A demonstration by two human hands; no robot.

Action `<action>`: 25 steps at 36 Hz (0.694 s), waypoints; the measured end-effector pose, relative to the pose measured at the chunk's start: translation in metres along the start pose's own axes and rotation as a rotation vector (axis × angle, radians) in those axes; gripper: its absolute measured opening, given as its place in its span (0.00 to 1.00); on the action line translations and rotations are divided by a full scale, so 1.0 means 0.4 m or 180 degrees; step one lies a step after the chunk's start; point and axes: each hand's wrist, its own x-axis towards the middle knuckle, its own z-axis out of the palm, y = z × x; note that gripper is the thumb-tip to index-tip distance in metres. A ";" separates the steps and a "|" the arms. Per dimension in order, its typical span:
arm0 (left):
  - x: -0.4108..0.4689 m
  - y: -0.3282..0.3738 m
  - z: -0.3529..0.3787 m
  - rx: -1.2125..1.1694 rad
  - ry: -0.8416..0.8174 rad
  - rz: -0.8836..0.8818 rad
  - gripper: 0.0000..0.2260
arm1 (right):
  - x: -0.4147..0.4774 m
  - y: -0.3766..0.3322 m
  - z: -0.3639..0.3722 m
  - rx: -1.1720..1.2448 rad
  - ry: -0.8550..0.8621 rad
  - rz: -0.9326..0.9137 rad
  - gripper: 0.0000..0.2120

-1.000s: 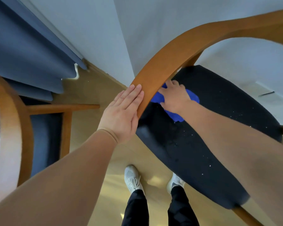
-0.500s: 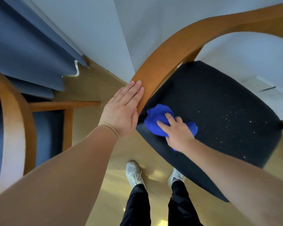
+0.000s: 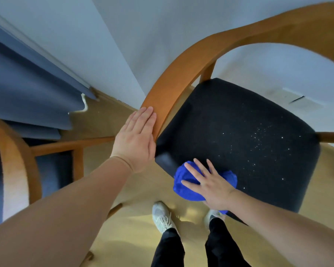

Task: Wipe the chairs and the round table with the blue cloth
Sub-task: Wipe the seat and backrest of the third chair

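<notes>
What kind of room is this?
Probably a sitting or meeting room, indoors; can't say which. A curved wooden armchair with a dark padded seat, a second chair like it at left, and a blue curtain.

words: none can be read anywhere
numbers: none
signs or brands: none
chair seat [image 3: 239, 132]: dark, with only tiny white specks, no letters
blue cloth [image 3: 187, 191]: plain at the front edge of the chair seat, no tag shows
</notes>
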 end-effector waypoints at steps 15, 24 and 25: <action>0.190 0.045 -0.005 0.0113 -0.0210 0.0355 0.23 | 0.118 0.259 -0.180 0.0483 0.0334 0.0379 0.34; 0.193 0.033 -0.008 0.0077 -0.0233 0.0448 0.23 | 0.342 0.495 -0.310 0.0273 0.0580 0.1317 0.31; 0.193 0.032 -0.007 0.0083 -0.0237 0.0442 0.23 | 0.356 0.494 -0.306 0.0274 0.0478 0.1412 0.30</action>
